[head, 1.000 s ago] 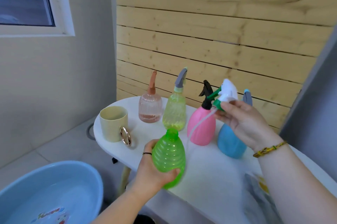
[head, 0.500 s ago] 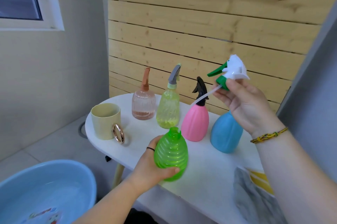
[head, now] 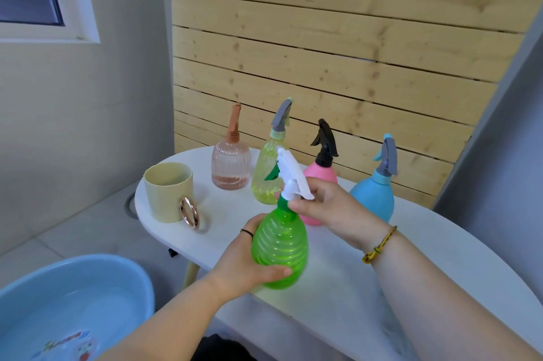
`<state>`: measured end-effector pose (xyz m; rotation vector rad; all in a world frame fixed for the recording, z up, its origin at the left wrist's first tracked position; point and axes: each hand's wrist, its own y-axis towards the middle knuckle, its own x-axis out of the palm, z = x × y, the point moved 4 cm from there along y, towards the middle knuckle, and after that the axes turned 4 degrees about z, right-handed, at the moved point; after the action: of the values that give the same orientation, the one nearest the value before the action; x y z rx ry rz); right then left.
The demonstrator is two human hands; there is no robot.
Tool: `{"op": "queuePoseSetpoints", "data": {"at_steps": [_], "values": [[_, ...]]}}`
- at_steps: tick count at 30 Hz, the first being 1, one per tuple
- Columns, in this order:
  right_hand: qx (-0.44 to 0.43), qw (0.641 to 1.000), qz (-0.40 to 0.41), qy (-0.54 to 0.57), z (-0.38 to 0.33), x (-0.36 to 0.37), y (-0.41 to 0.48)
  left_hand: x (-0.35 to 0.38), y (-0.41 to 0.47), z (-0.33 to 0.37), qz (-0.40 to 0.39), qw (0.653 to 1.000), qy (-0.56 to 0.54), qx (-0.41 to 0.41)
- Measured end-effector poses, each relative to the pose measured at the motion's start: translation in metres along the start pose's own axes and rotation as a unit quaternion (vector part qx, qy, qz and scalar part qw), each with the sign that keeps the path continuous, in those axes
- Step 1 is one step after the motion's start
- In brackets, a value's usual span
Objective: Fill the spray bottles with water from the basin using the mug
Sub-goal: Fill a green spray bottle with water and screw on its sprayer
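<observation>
My left hand [head: 244,266] grips the green ribbed spray bottle [head: 279,246] near the table's front edge. My right hand [head: 329,207] pinches the white and green spray head [head: 291,175], which sits on the green bottle's neck. A pale yellow mug [head: 167,190] with a gold ring handle stands on the white table [head: 338,296] to the left. The blue basin [head: 58,302] holding water sits on the floor at lower left.
Behind the green bottle stand a peach glass bottle [head: 230,166], a yellow-green bottle [head: 266,175], a pink bottle [head: 321,175] with a black head and a blue bottle [head: 374,196]. A wooden slat wall backs the table. A grey panel rises at right.
My right hand has brought the spray head down from up in the air onto the green bottle's neck, its tube now inside. My left hand has kept hold of the bottle.
</observation>
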<state>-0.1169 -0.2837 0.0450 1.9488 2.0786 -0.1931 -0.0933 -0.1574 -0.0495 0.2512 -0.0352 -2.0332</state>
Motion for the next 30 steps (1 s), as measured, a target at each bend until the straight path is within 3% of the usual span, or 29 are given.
{"op": "queuePoseSetpoints", "data": {"at_steps": [7,13,15,19,21,25,30], "values": [[-0.012,1.000,-0.007,-0.026,0.004,0.003,0.003,-0.001,0.003,-0.006,-0.005,1.000,-0.001,-0.009],[-0.073,0.966,0.241,-0.052,0.019,0.018,-0.007,0.008,-0.003,-0.002,0.046,0.999,0.000,0.006],[-0.052,0.970,0.231,-0.061,0.020,0.021,-0.004,0.006,-0.002,-0.002,0.038,0.999,0.008,-0.001],[-0.041,0.995,0.084,-0.020,0.023,0.022,-0.006,0.005,-0.001,-0.003,0.019,1.000,0.000,-0.009],[-0.041,0.998,0.049,0.005,0.027,0.021,-0.008,0.006,-0.001,-0.003,0.019,1.000,-0.008,-0.005],[-0.048,0.992,0.099,0.062,0.030,0.017,-0.004,0.005,0.001,-0.005,0.019,1.000,-0.004,-0.010],[-0.056,0.971,0.232,-0.001,0.037,0.023,-0.002,0.005,0.000,-0.006,0.029,1.000,0.008,-0.007]]}}
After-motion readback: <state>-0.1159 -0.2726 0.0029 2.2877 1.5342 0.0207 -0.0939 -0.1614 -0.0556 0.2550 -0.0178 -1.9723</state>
